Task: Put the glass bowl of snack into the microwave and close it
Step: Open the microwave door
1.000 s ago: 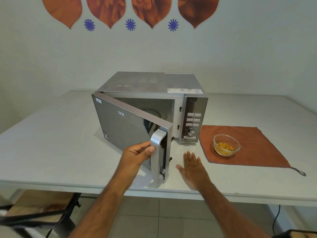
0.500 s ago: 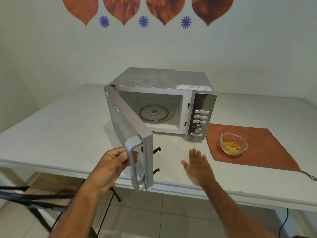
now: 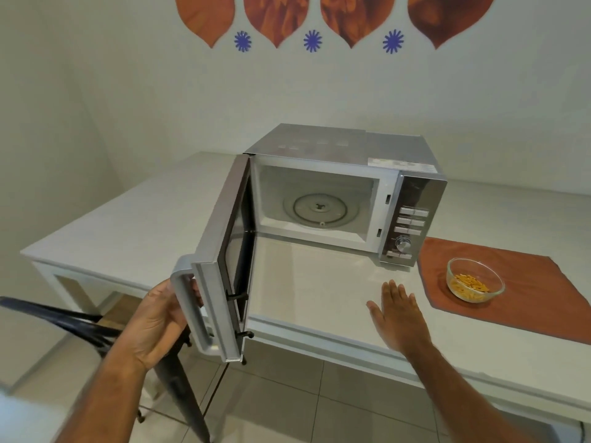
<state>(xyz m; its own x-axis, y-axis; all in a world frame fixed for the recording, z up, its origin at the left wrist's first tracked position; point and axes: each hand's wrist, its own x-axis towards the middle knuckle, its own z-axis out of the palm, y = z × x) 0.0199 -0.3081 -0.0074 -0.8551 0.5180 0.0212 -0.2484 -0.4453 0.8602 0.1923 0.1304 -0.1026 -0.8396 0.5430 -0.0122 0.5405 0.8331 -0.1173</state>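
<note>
A silver microwave (image 3: 339,148) stands on the white table (image 3: 134,219). Its door (image 3: 220,251) is swung wide toward me, past the table's front edge. The white cavity holds a glass turntable (image 3: 319,208) and nothing else. My left hand (image 3: 160,321) grips the door handle (image 3: 185,311). My right hand (image 3: 399,314) hovers flat over the table, fingers spread, holding nothing. A glass bowl of orange snack (image 3: 475,279) sits on an orange cloth (image 3: 527,302), to the right of the microwave and of my right hand.
A dark chair (image 3: 96,334) stands below the table edge at the left, near the door's corner. The control panel (image 3: 412,219) with buttons and a knob faces me. A wall with orange and blue decals rises behind. Tiled floor lies below.
My left hand has pulled the door from half open to fully open. My view has shifted left. My right hand has stayed flat over the table.
</note>
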